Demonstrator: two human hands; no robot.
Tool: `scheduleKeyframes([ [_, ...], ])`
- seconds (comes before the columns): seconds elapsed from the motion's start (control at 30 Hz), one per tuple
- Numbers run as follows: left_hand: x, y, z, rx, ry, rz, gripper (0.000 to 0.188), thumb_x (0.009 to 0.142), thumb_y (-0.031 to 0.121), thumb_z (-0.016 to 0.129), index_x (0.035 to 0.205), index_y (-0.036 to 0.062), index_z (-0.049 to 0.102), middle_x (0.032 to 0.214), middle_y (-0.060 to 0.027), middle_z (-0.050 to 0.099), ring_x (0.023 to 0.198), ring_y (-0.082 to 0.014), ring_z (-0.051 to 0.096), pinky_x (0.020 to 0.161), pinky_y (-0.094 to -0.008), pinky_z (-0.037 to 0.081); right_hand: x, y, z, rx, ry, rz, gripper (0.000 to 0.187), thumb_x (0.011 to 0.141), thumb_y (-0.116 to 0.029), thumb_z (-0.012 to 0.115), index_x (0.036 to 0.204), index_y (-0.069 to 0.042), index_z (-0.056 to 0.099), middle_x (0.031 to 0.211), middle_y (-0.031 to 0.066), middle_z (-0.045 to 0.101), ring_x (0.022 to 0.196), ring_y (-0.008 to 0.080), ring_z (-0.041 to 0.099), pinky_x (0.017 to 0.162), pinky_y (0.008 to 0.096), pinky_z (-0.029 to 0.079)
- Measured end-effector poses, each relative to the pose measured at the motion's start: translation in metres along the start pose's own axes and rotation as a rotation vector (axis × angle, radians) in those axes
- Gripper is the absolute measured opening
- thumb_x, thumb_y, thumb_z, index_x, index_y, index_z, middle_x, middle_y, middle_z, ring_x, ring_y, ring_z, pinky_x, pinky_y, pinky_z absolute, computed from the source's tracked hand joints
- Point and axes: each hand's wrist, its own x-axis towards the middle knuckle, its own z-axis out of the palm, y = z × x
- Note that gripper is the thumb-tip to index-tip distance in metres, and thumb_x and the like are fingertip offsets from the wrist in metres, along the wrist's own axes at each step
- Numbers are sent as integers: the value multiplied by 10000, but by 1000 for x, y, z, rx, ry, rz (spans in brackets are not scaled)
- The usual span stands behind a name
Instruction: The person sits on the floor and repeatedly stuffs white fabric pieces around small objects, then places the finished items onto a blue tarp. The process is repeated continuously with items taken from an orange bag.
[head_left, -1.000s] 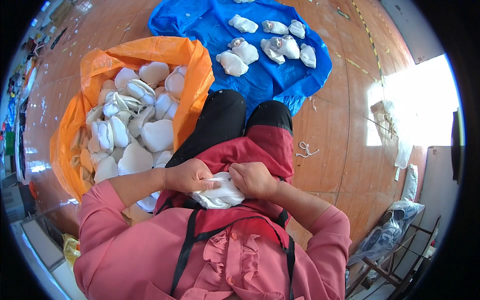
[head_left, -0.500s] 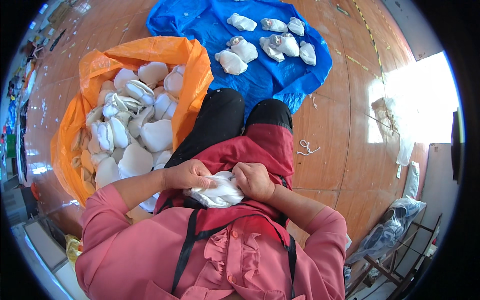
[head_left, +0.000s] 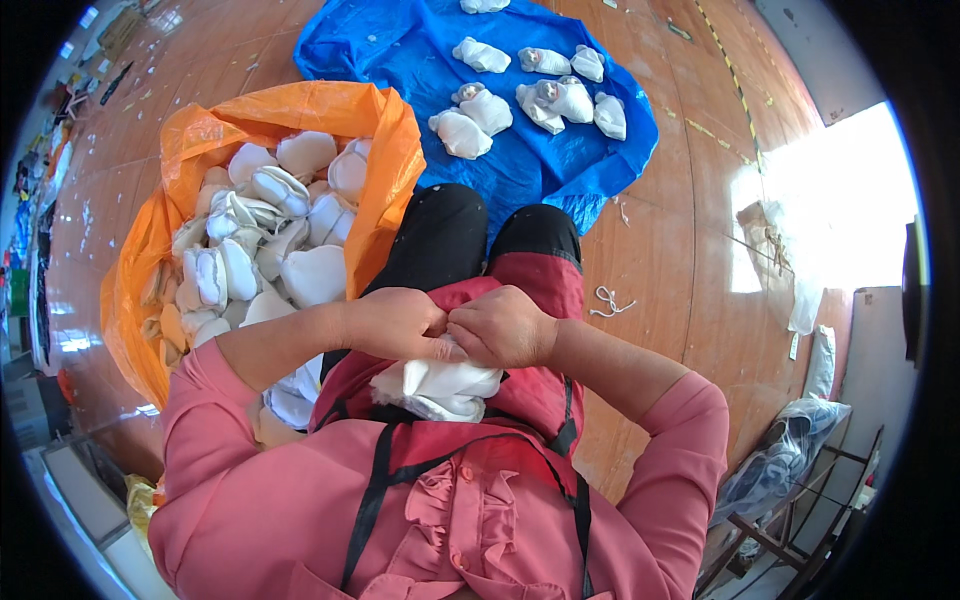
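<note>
**Reader:** What sits at the centre of the frame?

**Photographer:** A white cloth bundle [head_left: 432, 390], folded and soft, resting on the red apron [head_left: 545, 282] across a seated person's lap, one fuzzy edge showing at lower left. The lap appears to serve as a bench, taking the weight so both hands can work.

**Reader:** And the hands?

**Photographer:** They meet at its far edge. The left hand [head_left: 398, 322] is bent inward, fingers drawn narrow on the cloth; the right hand [head_left: 508, 327] is curled tight beside it, knuckles up, gripping the same edge. Most fingertips are hidden, so I cannot tell exactly how each pinches. Held so close together, they probably keep the folds gathered.

**Reader:** What surrounds them?

**Photographer:** Beside the left leg, an open orange bag [head_left: 396, 215] holds rounded white pieces [head_left: 313, 273], its mouth spread wide, presumably for easy reach. Past the knees, wrapped white bundles [head_left: 461, 133] lie on a blue sheet [head_left: 370, 55], which likely keeps them off the tiled floor [head_left: 645, 250]. A loose white cord [head_left: 612, 301] lies to the right.
</note>
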Motion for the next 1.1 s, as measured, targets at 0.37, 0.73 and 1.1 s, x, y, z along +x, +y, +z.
scheduleKeyframes([
  [0.37, -8, -12, 28, -861, -60, 167, 280, 968, 264, 656, 903, -4, 707, 757, -2, 648, 724, -53, 568, 662, -258, 463, -7, -4, -11, 19, 150, -128, 128, 823, -171, 614, 733, -82, 595, 653, 95, 576, 601, 308, 596, 565, 428, 480],
  [0.73, -27, -4, 47, -830, -17, 356, 327, 972, 254, 655, 758, 10, 624, 691, 13, 542, 650, -54, 494, 586, -278, 394, -14, -16, -9, 128, 300, -261, 83, 795, -133, 622, 761, -61, 598, 672, 85, 566, 614, 292, 600, 569, 410, 490],
  [1.1, -18, 3, 25, -109, 349, 453, 309, 884, 255, 724, 728, 58, 544, 723, -95, 525, 703, -299, 541, 638, -401, 423, -14, -7, 1, 163, -10, 139, 152, 883, -195, 555, 818, -70, 614, 729, 161, 617, 690, 366, 631, 605, 467, 495],
])
